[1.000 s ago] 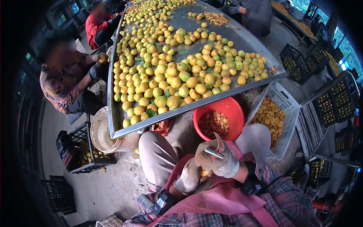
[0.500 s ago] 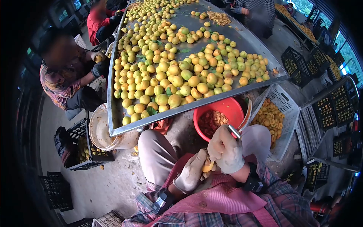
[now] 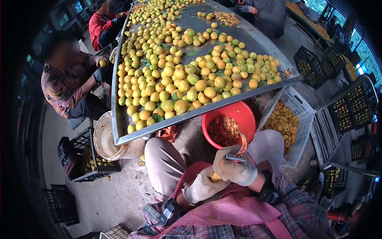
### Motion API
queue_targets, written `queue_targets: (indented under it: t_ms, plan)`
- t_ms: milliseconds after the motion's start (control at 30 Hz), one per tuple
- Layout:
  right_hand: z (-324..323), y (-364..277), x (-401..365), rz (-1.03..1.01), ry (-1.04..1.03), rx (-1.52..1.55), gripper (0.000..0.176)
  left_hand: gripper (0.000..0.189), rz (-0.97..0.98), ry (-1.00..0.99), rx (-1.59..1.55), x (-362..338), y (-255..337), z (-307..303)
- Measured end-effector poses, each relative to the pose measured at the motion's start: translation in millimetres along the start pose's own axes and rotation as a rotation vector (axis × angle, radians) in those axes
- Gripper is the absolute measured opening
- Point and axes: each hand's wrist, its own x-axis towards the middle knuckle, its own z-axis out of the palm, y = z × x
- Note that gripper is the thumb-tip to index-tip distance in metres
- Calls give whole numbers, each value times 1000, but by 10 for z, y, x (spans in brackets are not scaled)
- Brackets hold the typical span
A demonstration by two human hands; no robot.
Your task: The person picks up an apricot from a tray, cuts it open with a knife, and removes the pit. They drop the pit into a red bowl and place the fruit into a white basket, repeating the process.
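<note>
Over my lap, my gloved left hand (image 3: 203,185) is closed around an apricot (image 3: 215,177), of which only a small yellow-orange part shows between the hands. Pressed close beside it, my gloved right hand (image 3: 235,167) grips a knife with a short metal handle (image 3: 235,158). The curved blade (image 3: 243,144) rises from the fist towards the red basin (image 3: 250,115), which holds brownish-red pits (image 3: 223,129). Whether the blade touches the fruit cannot be seen.
A metal table (image 3: 175,121) ahead bears many whole apricots (image 3: 179,85). A white crate (image 3: 296,103) of split apricots (image 3: 281,123) stands right. Left are a white bucket (image 3: 104,137) and black crate (image 3: 93,173). A co-worker (image 3: 67,83) sits at the left.
My right hand has turned and lowered slightly, bringing the knife handle down and left and the blade closer. The apricot is now more covered by my hands.
</note>
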Motion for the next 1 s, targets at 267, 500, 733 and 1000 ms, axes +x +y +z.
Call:
queue_targets:
  t_ms: [267, 500, 733, 1000]
  plan:
    - [22, 79, 32, 31, -20, 19, 16, 23, -125, -108, -368, -25, 72, -67]
    - [154, 53, 123, -174, 167, 460, 31, 62, -152, 109, -588, -65, 223, 26]
    - [143, 81, 93, -15, 184, 324, 21, 51, -208, 82, -713, -50, 158, 19]
    - [90, 125, 89, -94, -87, -260, 7, 25, -61, -67, -680, -112, -67, -79]
